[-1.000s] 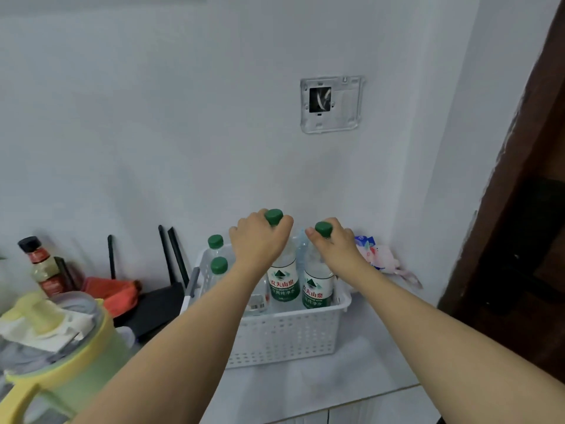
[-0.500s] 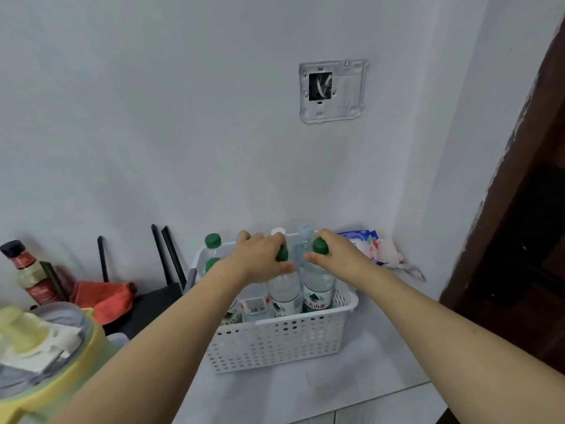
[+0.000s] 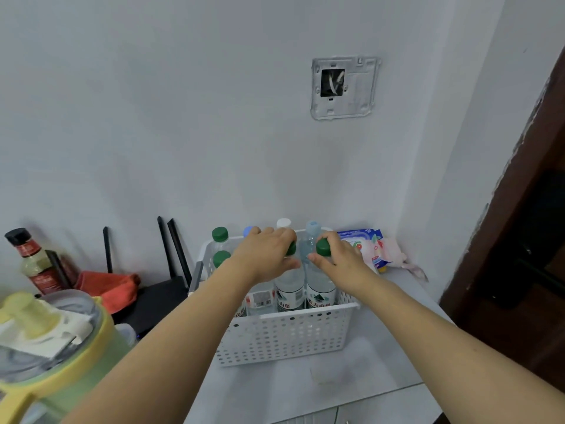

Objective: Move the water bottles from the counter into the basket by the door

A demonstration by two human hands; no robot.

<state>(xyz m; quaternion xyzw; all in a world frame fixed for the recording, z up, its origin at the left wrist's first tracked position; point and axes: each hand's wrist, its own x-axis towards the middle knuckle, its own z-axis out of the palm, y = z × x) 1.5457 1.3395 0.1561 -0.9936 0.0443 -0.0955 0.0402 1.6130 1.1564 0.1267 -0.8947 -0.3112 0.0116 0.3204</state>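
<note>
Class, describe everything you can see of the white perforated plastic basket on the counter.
The white perforated plastic basket is rectangular, its walls dotted with round holes under a plain rim. It sits upright on the pale counter near the wall corner, beside the dark door frame. Clear water bottles stand upright inside; the left hand and right hand each grip one by its green-capped neck.

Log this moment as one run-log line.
step: seating bottles | left hand: grips green-capped bottle | right hand: grips second green-capped bottle | both upright inside white basket | release: not yet
</note>
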